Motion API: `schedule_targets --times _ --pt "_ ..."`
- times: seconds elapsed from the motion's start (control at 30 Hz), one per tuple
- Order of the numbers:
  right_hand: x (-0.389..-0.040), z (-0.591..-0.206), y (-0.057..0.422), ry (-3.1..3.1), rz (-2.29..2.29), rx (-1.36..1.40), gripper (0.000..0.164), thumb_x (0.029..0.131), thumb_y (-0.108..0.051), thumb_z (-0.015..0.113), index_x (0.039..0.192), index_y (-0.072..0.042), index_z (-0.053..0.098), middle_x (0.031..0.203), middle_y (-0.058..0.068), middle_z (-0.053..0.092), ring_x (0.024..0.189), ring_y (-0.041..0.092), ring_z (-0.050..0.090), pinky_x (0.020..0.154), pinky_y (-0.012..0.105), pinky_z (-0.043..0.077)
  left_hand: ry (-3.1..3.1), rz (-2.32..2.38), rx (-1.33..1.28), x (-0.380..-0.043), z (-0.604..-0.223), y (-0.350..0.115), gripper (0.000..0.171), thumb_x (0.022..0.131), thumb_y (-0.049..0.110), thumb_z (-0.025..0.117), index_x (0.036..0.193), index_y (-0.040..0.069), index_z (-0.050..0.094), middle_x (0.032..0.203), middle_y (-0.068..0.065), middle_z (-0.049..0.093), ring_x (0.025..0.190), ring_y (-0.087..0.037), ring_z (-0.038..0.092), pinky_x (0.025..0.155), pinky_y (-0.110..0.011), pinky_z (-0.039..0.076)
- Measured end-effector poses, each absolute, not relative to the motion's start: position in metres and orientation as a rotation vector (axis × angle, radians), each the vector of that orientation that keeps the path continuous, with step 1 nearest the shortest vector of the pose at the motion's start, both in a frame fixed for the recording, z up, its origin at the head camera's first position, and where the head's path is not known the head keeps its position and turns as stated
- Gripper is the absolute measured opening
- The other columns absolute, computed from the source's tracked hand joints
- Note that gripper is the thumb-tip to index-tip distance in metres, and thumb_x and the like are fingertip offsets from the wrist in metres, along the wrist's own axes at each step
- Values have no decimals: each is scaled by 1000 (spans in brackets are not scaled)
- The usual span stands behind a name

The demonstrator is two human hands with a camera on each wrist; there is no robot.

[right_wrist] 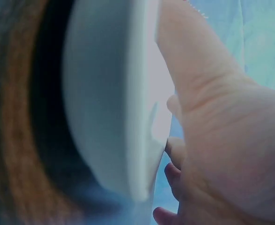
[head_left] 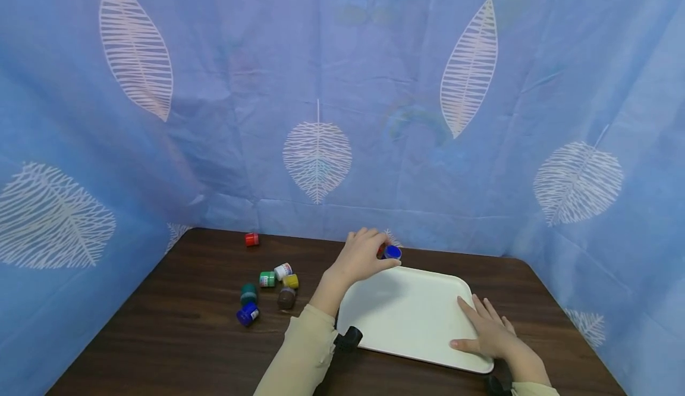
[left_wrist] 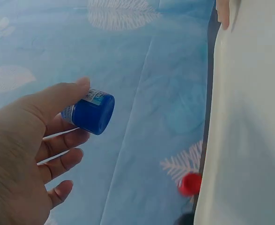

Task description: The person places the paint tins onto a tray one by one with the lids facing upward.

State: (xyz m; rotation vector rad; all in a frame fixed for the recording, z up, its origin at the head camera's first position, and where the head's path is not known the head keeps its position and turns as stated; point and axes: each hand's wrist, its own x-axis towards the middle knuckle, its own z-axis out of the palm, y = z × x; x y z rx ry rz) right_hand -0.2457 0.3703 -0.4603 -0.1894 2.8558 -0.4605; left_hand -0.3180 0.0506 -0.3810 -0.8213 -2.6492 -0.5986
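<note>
My left hand [head_left: 364, 255] reaches over the far left corner of the white tray [head_left: 412, 319]. It pinches a small blue paint jar [left_wrist: 94, 111] between thumb and index finger; the other fingers are spread loosely. The jar is tilted on its side in the left wrist view. A red jar [left_wrist: 189, 184] shows beyond the tray's rim there, mostly hidden behind the left hand in the head view. My right hand [head_left: 492, 332] rests at the tray's right edge, fingers extended and apart, its thumb lying over the tray's surface.
On the dark wooden table [head_left: 176, 324], left of the tray, lie several paint jars: white [head_left: 283, 271], green [head_left: 267, 279], yellow [head_left: 291, 281], brown [head_left: 286, 298], dark green [head_left: 248, 294] and blue [head_left: 248, 313]. Another red jar [head_left: 251, 239] is at the back. A blue leaf-patterned curtain [head_left: 374, 87] hangs behind.
</note>
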Motion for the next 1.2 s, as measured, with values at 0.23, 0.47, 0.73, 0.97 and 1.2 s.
schedule_targets --times 0.23,0.47,0.73,0.97,1.2 --pt "-245 -464 370 2895 -444 -181 107 77 -62 70 154 -6 23 156 36 5 140 60 5 99 82 7 -2655 -691 -828 -333 -381 80 46 87 59 62 119 27 64 111 9 64 108 -13 55 92 -38 40" --pt "-244 -467 369 2909 -435 -160 108 75 -63 71 153 -5 24 156 36 7 140 60 6 100 82 8 -2626 -882 -792 -343 -391 109 45 87 57 64 117 24 66 103 9 64 100 -10 57 91 -34 44" --pt "-243 -464 369 2914 -420 -150 109 76 -64 70 153 -3 23 156 35 7 140 60 7 101 81 8 -2589 -976 -776 -348 -408 139 43 85 54 68 114 23 67 90 11 60 81 -3 52 72 -21 41" --pt "-242 -467 371 2918 -416 -165 109 76 -64 69 152 -1 24 156 35 9 140 59 9 100 81 10 -2664 -896 -764 -348 -424 165 44 85 58 65 115 26 66 84 15 56 76 -1 49 71 -22 37" --pt "-240 -467 370 2932 -418 -164 109 75 -64 70 153 -3 25 157 35 8 141 59 9 100 81 11 -2776 -776 -738 -351 -444 186 45 84 61 65 115 29 65 86 16 59 82 -1 54 77 -26 42"
